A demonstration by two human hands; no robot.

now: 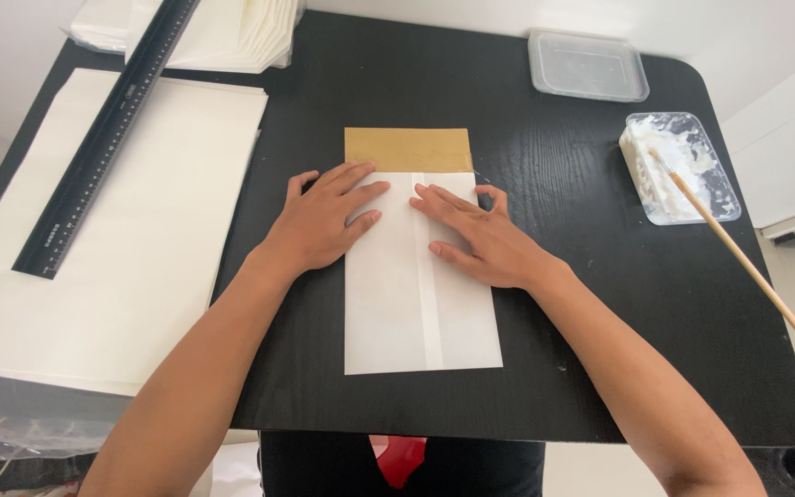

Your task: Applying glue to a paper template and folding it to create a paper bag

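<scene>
My left hand (324,221) and right hand (476,237) press flat, fingers spread, gripping nothing, on the folded white paper (420,313), brown card (407,149) at twelve o'clock

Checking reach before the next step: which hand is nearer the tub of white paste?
Right. The right hand lies flat on the folded white paper, on the side facing the tub of white paste. The left hand rests on the paper's far side.

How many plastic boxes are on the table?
2: an empty clear rectangular plastic tub at the far edge, and a clear plastic tub of white paste at the right, holding a wooden stick.
</scene>
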